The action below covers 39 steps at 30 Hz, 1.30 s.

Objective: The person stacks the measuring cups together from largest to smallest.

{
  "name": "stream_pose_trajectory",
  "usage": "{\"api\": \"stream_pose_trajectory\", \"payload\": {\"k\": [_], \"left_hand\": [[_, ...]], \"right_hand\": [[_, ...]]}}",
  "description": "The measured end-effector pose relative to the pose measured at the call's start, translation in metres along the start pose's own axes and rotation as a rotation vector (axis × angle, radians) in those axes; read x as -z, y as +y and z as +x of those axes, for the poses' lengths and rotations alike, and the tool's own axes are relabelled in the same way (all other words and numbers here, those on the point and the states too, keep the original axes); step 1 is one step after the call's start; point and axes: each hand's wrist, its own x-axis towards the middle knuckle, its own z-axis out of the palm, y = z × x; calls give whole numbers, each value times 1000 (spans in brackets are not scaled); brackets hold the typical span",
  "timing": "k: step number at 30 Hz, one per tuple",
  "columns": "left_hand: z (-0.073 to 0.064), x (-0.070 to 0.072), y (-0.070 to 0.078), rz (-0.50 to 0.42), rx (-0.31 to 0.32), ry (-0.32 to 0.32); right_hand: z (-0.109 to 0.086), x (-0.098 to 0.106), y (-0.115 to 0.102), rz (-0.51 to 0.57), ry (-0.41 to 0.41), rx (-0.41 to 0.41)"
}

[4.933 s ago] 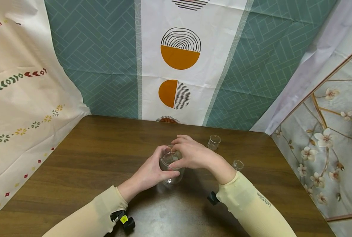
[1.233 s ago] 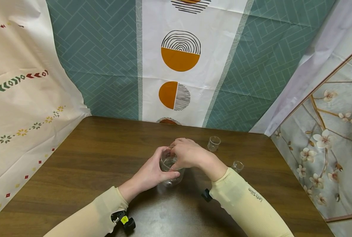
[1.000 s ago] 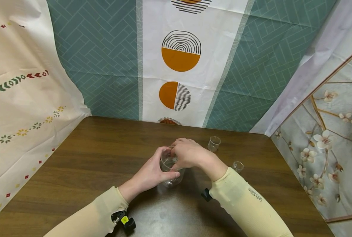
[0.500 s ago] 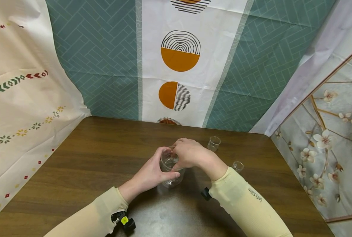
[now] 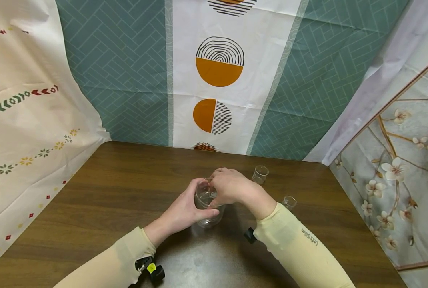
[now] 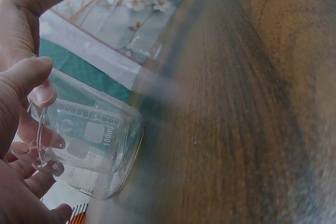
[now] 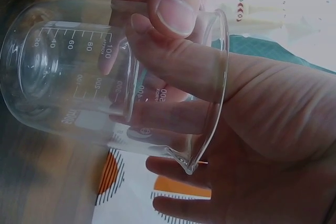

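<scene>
A large clear glass beaker [image 5: 207, 222] stands upright on the table in the head view. My left hand [image 5: 181, 210] curls round its upper wall from the left, thumb in front. Inside it sits a smaller glass beaker [image 7: 76, 59], with a scale up to 100 in white print, also showing through the wall in the left wrist view. From above, my right hand [image 5: 232, 187] reaches through the mouth of the large beaker. Its thumb and fingers pinch the smaller beaker near the rim, down inside the glass; the fingertips are partly hidden in the head view.
Two more small glass beakers stand right of the hands: one farther back [image 5: 260, 175], the other [image 5: 289, 202] nearer, beyond my right forearm. The brown wooden table [image 5: 127, 184] ends at a patterned cloth [image 5: 138, 80] behind, with printed cloths at both sides.
Since the oldest frame, my right hand has gone down deeper into the large beaker and its fingers have drawn together. Over the last second both hands are nearly still.
</scene>
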Motion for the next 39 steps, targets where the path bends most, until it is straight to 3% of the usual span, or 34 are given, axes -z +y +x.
{"api": "stream_pose_trajectory", "payload": {"k": [20,39], "left_hand": [[0,-1,0,-4,-24,11],[0,0,0,-1,2,0]], "right_hand": [[1,-2,1,-8,7,-1],[1,-1,3,45,-9,-15]]}}
